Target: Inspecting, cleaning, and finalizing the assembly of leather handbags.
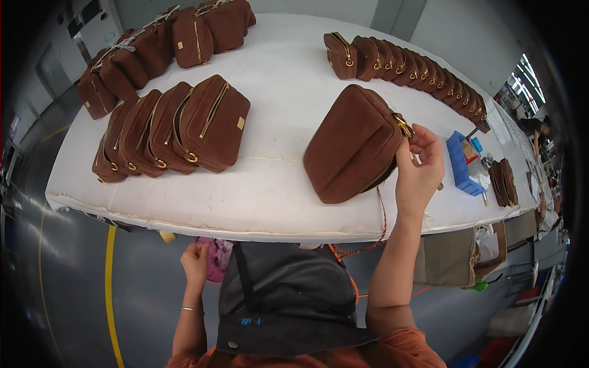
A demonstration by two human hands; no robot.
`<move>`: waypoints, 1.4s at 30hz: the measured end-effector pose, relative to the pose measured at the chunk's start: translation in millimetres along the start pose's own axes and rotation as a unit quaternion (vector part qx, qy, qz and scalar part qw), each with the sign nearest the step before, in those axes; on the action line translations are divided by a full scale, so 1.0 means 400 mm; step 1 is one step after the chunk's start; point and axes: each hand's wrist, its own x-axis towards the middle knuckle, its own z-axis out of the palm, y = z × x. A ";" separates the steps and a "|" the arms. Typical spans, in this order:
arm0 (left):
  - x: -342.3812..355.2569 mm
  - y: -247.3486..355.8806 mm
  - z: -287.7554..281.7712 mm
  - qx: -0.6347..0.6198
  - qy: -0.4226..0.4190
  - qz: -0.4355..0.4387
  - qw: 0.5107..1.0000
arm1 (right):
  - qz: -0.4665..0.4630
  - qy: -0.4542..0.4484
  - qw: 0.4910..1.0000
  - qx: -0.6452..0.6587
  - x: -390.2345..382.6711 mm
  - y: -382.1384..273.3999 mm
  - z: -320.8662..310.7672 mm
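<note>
Your dark apron (288,294) fills the bottom of the frame, with your left hand (195,262) at its 9 o'clock, fingers curled shut on a pink object (218,259) below the table edge. At 1 o'clock, your right hand (419,168) pinches the gold zipper pull (404,126) of a brown suede pouch (353,144) standing on the white padded table (282,98). Rows of matching pouches (172,129) lie at 10 o'clock.

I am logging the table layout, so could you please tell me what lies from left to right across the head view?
Overlapping row of brown suede pouches → single brown suede pouch held at its gold zipper by the right hand → blue plastic bin → small stack of brown pouches.
</note>
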 end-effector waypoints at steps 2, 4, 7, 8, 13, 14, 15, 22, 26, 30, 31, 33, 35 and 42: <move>-0.003 0.088 -0.030 0.019 -0.002 0.024 1.000 | -0.055 0.033 0.998 -0.011 0.003 -0.054 0.003; -0.006 0.134 -0.051 -0.003 -0.009 0.040 0.999 | -0.163 0.000 0.986 -0.038 -0.010 -0.082 0.011; -0.026 0.241 -0.085 -0.042 -0.019 0.093 0.995 | -0.220 -0.068 0.972 -0.051 -0.071 -0.077 0.036; -0.033 0.287 -0.090 -0.058 -0.026 0.136 0.989 | -0.240 -0.088 0.965 -0.053 -0.093 -0.070 0.045; -0.048 0.430 -0.070 -0.155 0.009 0.179 0.971 | -0.294 -0.161 0.942 -0.026 -0.209 -0.057 0.086; -0.049 0.441 -0.067 -0.184 0.000 0.163 0.969 | -0.290 -0.179 0.940 -0.019 -0.233 -0.051 0.091; -0.050 0.445 -0.064 -0.222 -0.030 0.135 0.965 | -0.291 -0.196 0.936 -0.010 -0.252 -0.053 0.095; -0.056 0.526 -0.023 -0.301 -0.145 0.116 0.935 | -0.275 -0.248 0.928 -0.035 -0.357 -0.030 0.123; -0.058 0.528 -0.002 -0.327 -0.139 0.108 0.928 | -0.263 -0.261 0.928 -0.040 -0.373 -0.018 0.120; -0.056 0.514 0.007 -0.318 -0.157 0.119 0.927 | -0.246 -0.285 0.926 -0.037 -0.360 -0.032 0.114; -0.057 0.512 0.008 -0.327 -0.151 0.112 0.926 | -0.232 -0.312 0.920 -0.039 -0.354 -0.044 0.110; -0.056 0.510 0.008 -0.333 -0.147 0.105 0.925 | -0.215 -0.308 0.926 -0.026 -0.330 -0.066 0.086; -0.055 0.503 0.000 -0.343 -0.157 0.095 0.921 | -0.203 -0.288 0.936 -0.023 -0.295 -0.066 0.060; -0.043 0.532 -0.006 -0.430 -0.232 0.042 0.872 | -0.133 -0.273 0.935 -0.181 -0.186 -0.005 -0.047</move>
